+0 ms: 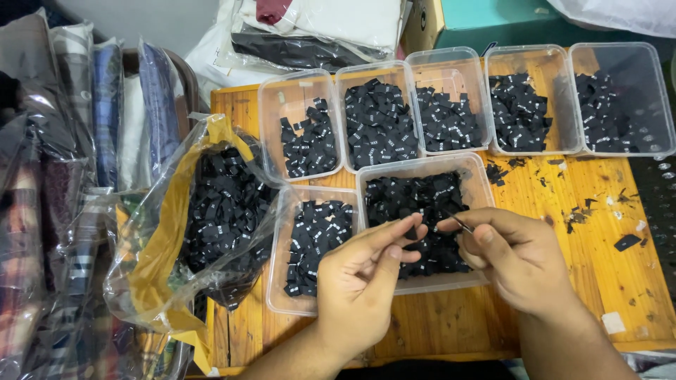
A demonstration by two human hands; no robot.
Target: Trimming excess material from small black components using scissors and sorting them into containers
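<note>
Black woven fabric labels, small folded squares with tiny pale print, are what both hands work on. The left hand (362, 271) pinches one small black label (410, 232) between thumb and forefinger. The right hand (510, 257) grips thin metal tweezers (459, 223), tips aimed at that label, over a clear plastic tub (482, 184) heaped with more. The label could easily slip and vanish among identical ones below. Six similar tubs (271, 112) sit around on the orange wooden table (598, 274), beside a crumpled clear plastic bag (158, 232) of labels.
</note>
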